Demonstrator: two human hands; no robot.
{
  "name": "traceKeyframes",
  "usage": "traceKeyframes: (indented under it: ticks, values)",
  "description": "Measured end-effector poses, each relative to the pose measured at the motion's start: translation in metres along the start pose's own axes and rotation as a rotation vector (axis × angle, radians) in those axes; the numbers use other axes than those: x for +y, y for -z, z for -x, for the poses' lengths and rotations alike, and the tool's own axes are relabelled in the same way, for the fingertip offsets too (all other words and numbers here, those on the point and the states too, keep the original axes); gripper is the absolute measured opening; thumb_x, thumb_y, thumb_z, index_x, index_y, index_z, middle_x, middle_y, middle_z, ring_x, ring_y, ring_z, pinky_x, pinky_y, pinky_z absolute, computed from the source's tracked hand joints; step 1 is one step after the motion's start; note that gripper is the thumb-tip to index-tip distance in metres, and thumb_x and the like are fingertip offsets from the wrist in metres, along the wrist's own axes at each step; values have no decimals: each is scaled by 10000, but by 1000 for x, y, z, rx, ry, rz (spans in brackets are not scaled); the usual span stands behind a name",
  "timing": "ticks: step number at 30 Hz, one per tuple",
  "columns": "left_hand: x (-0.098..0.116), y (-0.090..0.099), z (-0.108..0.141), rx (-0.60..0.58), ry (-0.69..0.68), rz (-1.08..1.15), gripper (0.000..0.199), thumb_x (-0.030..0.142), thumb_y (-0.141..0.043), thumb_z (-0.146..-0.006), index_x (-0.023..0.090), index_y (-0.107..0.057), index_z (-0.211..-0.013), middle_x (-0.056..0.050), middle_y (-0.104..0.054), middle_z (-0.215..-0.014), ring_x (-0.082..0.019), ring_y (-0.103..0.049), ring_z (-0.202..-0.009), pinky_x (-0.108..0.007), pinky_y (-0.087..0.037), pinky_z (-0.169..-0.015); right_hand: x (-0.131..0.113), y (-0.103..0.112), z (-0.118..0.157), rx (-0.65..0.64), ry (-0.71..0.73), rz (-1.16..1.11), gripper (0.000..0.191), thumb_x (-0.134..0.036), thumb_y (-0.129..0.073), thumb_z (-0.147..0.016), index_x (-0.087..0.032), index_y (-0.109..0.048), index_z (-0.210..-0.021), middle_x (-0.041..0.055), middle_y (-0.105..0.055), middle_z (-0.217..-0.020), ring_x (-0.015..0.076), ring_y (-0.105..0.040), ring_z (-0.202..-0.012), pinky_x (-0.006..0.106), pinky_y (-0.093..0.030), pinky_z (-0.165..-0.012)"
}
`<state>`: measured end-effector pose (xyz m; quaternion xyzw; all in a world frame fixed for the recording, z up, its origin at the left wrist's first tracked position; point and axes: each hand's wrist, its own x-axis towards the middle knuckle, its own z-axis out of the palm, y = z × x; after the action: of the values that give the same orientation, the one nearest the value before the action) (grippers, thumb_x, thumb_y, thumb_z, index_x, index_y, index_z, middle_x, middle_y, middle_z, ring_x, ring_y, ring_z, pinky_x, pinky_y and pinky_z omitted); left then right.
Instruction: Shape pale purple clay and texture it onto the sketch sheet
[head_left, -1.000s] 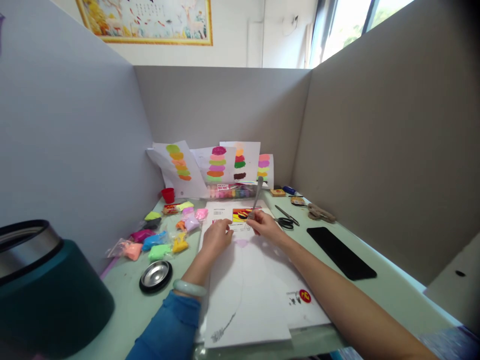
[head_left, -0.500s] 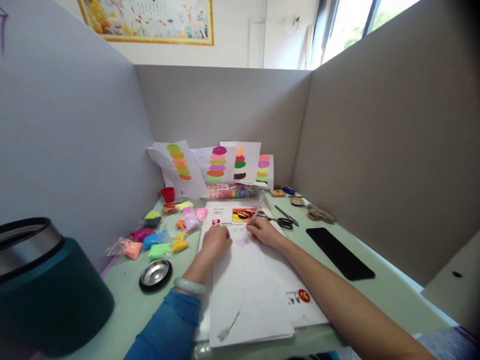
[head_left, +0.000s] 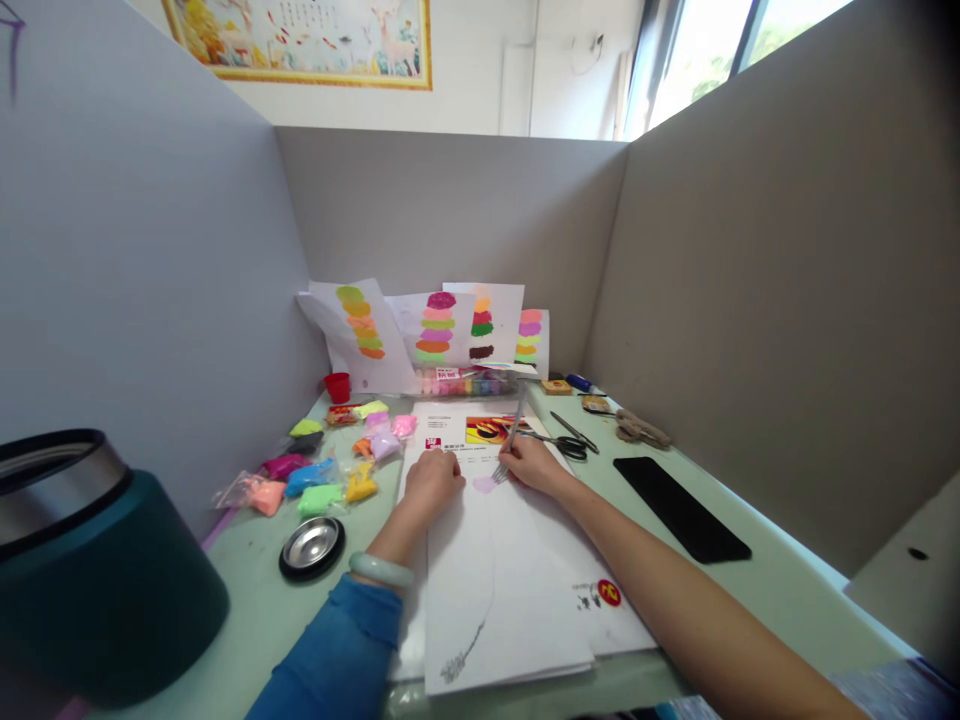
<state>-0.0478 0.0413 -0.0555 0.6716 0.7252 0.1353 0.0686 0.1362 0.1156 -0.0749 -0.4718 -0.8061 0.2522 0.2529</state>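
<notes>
My right hand is closed around a fork held upright at a slant, handle up. Its tines touch or hover just above the right edge of a flat lilac patch, apparently soft clay, on a white sheet of paper. A pencil-like line drawing runs down the sheet below the patch. My left hand rests on the sheet's upper left part, left of the patch, with its fingers curled. Its fingertips and anything under them are hidden.
Bagged coloured clay lies left, near a metal lid and a large green flask. Scissors, tweezers and a black slab lie right. Grey partitions enclose the table; painted sheets lean behind.
The fork's tines have moved slightly right, from over the lilac patch to its right edge. The sheet's lower end has shifted a little right. My left hand has barely moved.
</notes>
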Motion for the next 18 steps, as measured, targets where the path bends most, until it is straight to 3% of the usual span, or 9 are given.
traceKeyframes:
  ticks: [9,18]
  values:
    - [0,-1,0,1,-4,-5,175,204,-535,-742,184,-688,-826,-106,-662,-980,-226,-596,-923,-280,-449,-734,-1,4,2,12,-44,-36,74,-194,-513,-790,-163,-580,-784,-7,-584,-548,133,-531,-509,235,-340,-534]
    - [-2,-5,-2,16,-67,-8,155,200,-536,-753,179,-679,-809,-103,-659,-960,-221,-594,-919,-283,-443,-750,-3,0,3,-62,10,-286,87,-257,-530,-791,-175,-559,-789,-39,-561,-528,99,-479,-424,212,-348,-465]
